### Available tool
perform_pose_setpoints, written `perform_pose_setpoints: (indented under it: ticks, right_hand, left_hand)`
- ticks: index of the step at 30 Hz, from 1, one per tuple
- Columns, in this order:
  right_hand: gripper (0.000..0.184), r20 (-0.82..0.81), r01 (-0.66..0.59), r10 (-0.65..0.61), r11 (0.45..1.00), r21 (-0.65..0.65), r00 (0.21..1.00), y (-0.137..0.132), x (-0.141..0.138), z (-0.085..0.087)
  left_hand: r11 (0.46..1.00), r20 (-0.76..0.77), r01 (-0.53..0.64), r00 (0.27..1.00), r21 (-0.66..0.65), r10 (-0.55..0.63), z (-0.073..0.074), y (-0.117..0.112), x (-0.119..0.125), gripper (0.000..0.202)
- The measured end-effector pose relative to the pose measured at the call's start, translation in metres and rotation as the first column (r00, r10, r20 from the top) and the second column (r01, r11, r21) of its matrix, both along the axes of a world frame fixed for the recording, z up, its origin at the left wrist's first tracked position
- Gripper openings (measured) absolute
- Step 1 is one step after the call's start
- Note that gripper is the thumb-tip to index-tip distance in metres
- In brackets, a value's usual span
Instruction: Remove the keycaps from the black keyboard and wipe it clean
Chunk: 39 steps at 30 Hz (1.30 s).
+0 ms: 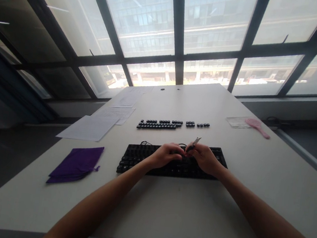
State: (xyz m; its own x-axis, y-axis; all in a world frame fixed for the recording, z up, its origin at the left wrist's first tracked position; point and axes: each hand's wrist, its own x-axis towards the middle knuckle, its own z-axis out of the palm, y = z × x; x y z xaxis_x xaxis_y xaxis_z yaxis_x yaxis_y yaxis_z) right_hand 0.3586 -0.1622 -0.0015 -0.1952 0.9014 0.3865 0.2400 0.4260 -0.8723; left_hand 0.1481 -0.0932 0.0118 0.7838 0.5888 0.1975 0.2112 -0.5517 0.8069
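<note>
A black keyboard (134,152) lies in front of me, with keycaps on its left part and many bare key positions elsewhere. My left hand (167,155) rests over its middle, fingers curled and pressed together; what they pinch, if anything, is hidden. Close beside it, my right hand (204,158) is closed around a small tool (197,140) with thin metal prongs pointing up. The fingertips of both hands meet above the keys. Behind the keyboard, loose black keycaps (160,125) stand in rows.
A purple cloth pouch (76,163) lies to the left on the white table (177,209). Paper sheets (88,128) spread behind it. At the right are a pink hairbrush (256,126) and a clear plastic bag (235,122). Large windows (215,22) rise beyond the table.
</note>
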Motion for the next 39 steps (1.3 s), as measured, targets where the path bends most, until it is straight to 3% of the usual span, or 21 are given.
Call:
perform_pose_setpoints:
  ticks: [6,13,19,21,23,26,30,39]
  right_hand:
    - [0.019,-0.019,0.015,-0.015,1.0,0.011,1.0,0.0,-0.003,0.003]
    - [0.018,-0.089,0.034,-0.036,0.999,-0.024,0.995,0.002,-0.006,-0.003]
    - [0.016,-0.101,0.298,-0.295,0.954,0.02,0.95,0.003,-0.02,-0.01]
    - [0.015,-0.033,0.329,-0.328,0.939,0.097,0.944,0.002,-0.022,-0.009]
    - [0.016,0.033,0.319,-0.329,0.932,0.173,0.944,0.001,-0.024,-0.009]
    - [0.018,0.06,0.287,-0.306,0.934,0.211,0.95,0.002,-0.023,-0.009]
    - [0.02,0.038,0.271,-0.283,0.944,0.187,0.958,0.003,-0.022,-0.012]
    - [0.021,0.008,0.273,-0.285,0.927,0.257,0.959,0.002,-0.023,-0.013]
  left_hand:
    - [0.995,0.056,0.025,0.998,-0.1,-0.019,-0.002,0.009,-0.002,0.022]
    - [0.992,0.095,0.004,0.995,-0.13,0.009,-0.004,0.01,-0.001,0.023]
    - [0.968,0.114,-0.24,0.967,0.08,0.23,-0.008,-0.008,0.009,0.034]
    - [0.934,0.109,-0.316,0.947,0.167,0.301,-0.01,-0.013,0.011,0.042]
    - [0.907,0.099,-0.358,0.934,0.22,0.345,-0.011,-0.016,0.012,0.034]
    - [0.906,0.07,-0.342,0.939,0.251,0.335,-0.011,-0.018,0.011,0.022]
    - [0.925,0.054,-0.294,0.956,0.242,0.289,-0.01,-0.017,0.012,0.023]
    - [0.964,0.032,-0.244,0.97,0.103,0.242,-0.006,-0.01,0.011,0.021]
